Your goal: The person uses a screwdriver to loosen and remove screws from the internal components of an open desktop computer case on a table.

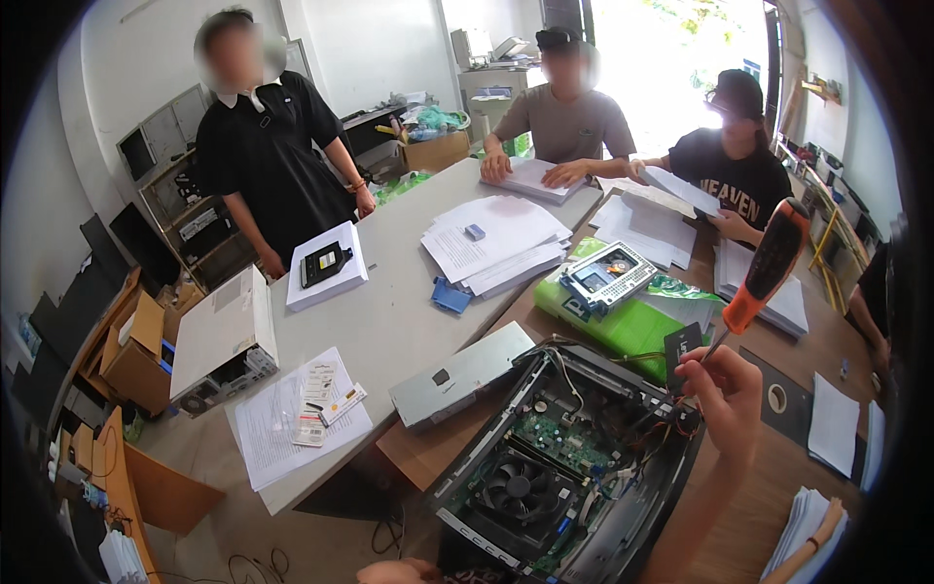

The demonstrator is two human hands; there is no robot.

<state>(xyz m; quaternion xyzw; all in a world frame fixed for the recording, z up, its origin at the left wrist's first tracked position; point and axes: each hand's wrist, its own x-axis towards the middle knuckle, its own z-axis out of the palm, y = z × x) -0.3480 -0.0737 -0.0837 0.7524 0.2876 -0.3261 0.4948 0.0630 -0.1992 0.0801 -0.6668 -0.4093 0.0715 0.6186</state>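
A screwdriver [769, 263] with an orange and black handle stands tilted above my right hand [725, 394]. My right fingers are closed around its thin shaft, handle end up. Just beside those fingertips is a flat black drive-like card [684, 348]; I cannot tell whether the hand also grips it. Below lies an opened desktop computer case [593, 555], with a round black cooling fan [520, 489], a green motherboard [559, 438] and loose cables showing. My left hand [399, 572] barely enters at the bottom edge near the case, its fingers hidden.
A metal power supply box [462, 375] lies beside the case. Beyond it, a drive bracket [611, 277] rests on a green package [574, 316]. Paper stacks [496, 238], a white computer tower [229, 336] and a tape roll [776, 397] are around. Several people stand or sit around the tables.
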